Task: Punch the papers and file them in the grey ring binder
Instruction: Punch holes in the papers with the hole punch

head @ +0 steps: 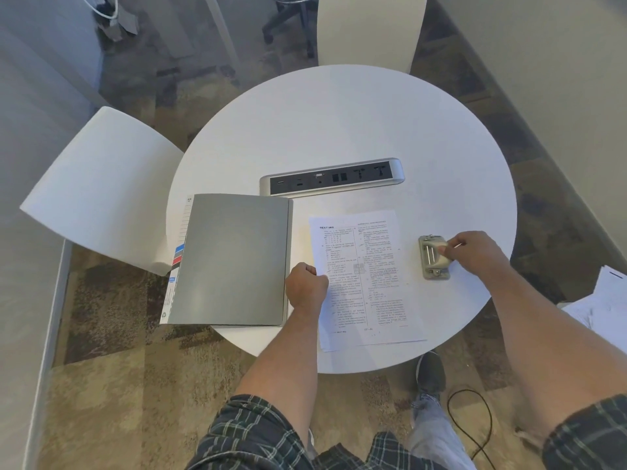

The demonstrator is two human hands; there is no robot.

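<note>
The grey ring binder (234, 259) lies closed on the left part of the round white table (339, 123), coloured index tabs sticking out along its left edge. To its right lies a thin stack of printed papers (366, 283). My left hand (305, 284) is closed in a fist on the papers' left edge, between the binder and the sheets. A metal hole punch (432, 257) sits just past the papers' right edge. My right hand (473, 249) grips its right side with fingers curled over the lever.
A silver power and socket strip (332, 178) is set into the table behind the binder and papers. White chairs stand at the left (101, 184) and the far side (369, 28). More loose white sheets (600, 303) lie at the right edge of view.
</note>
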